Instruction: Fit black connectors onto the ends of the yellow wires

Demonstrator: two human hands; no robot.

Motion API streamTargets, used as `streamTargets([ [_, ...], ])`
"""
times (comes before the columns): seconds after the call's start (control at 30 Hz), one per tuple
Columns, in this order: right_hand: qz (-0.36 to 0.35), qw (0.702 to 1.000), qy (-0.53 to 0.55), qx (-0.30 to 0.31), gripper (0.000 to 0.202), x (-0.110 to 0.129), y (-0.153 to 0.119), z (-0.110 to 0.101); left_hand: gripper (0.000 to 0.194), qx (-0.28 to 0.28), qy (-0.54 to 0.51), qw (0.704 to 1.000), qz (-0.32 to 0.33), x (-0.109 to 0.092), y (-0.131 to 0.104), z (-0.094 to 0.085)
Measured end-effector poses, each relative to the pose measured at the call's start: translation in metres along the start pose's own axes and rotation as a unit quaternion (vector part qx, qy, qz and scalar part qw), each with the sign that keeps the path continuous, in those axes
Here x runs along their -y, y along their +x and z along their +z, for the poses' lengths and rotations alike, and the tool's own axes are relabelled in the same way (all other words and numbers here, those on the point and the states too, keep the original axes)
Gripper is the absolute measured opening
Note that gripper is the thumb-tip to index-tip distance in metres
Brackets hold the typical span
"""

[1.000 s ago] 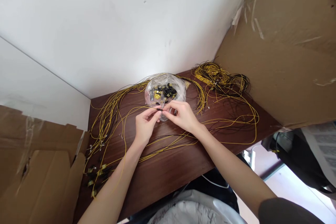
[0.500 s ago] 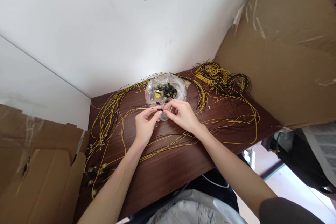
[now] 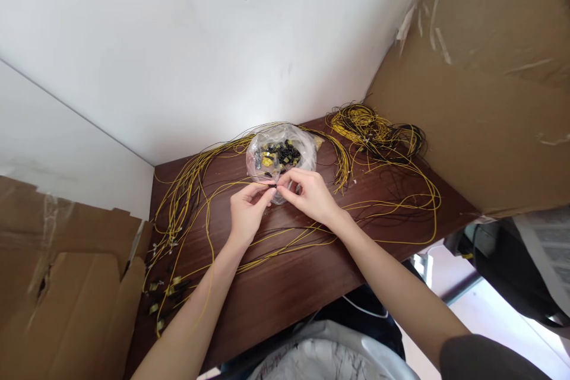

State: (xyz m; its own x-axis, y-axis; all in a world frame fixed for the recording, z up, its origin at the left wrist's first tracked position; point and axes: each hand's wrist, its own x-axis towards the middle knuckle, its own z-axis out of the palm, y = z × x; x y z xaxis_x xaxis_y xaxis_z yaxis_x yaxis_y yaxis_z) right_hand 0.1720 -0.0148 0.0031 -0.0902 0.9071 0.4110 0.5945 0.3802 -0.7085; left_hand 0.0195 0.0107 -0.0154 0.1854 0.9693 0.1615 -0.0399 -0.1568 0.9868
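My left hand (image 3: 247, 209) pinches a small black connector (image 3: 272, 186) between thumb and forefinger, with thin wires running off to its left. From the other side, the thumb and forefinger of my right hand (image 3: 312, 195) close on the connector's right end, so both fingertips nearly meet. Just behind them sits a clear plastic bag (image 3: 307, 148), its mouth spread wide, holding many small black and yellow parts (image 3: 285, 154). Yellow and black wires (image 3: 285, 243) pass beneath my wrists. Fine detail of the connector is hidden by my fingers.
A tangled coil of yellow and black wires (image 3: 360, 124) lies at the back right. More wires (image 3: 178, 208) spread at the left, some ending in black and yellow parts (image 3: 164, 294). Cardboard (image 3: 472, 89) stands right, another cardboard box (image 3: 75, 309) left. A lined bin (image 3: 325, 356) is below the table edge.
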Motion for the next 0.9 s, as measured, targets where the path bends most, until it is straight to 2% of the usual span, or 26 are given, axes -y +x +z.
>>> streamTargets([
  [0.9, 0.000, 1.000, 0.025, -0.011, 0.006, 0.0008, 0.0009, -0.0030, 0.021, -0.013, 0.010, 1.000, 0.011, -0.0005, 0.0000, 0.0005],
])
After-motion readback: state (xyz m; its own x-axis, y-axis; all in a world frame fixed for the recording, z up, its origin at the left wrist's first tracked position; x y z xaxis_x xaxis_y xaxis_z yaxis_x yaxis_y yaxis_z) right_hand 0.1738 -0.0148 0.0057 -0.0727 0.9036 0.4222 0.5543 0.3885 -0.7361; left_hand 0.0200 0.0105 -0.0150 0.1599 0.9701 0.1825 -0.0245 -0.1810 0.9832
